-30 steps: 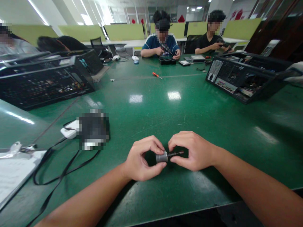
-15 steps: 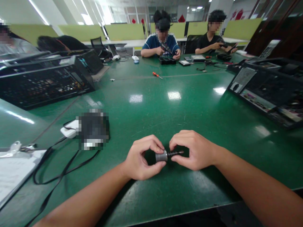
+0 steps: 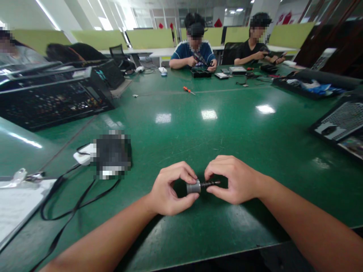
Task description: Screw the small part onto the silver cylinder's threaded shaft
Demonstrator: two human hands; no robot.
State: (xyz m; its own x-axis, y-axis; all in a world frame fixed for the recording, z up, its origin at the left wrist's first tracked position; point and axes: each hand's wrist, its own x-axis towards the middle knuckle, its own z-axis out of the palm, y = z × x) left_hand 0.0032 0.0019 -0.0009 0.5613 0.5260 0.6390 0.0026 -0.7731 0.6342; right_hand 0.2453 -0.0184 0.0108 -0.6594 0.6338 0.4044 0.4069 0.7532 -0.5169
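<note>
Just above the green table, my left hand pinches a small grey metal cylinder between thumb and fingers. A thin dark threaded rod sticks out of the cylinder's right end. My right hand is closed on that rod with thumb and fingertips. Both hands meet near the table's front edge, and the cylinder's left end is hidden in my left hand.
A blurred dark device with black cables lies front left, beside papers. An open computer case stands at left, another case at right. An orange screwdriver lies mid-table. Two people work at the far side.
The computer case on the right has slid further right and toward the frame edge, uncovering a black tray behind it. My hands and the cylinder have stayed in place.
</note>
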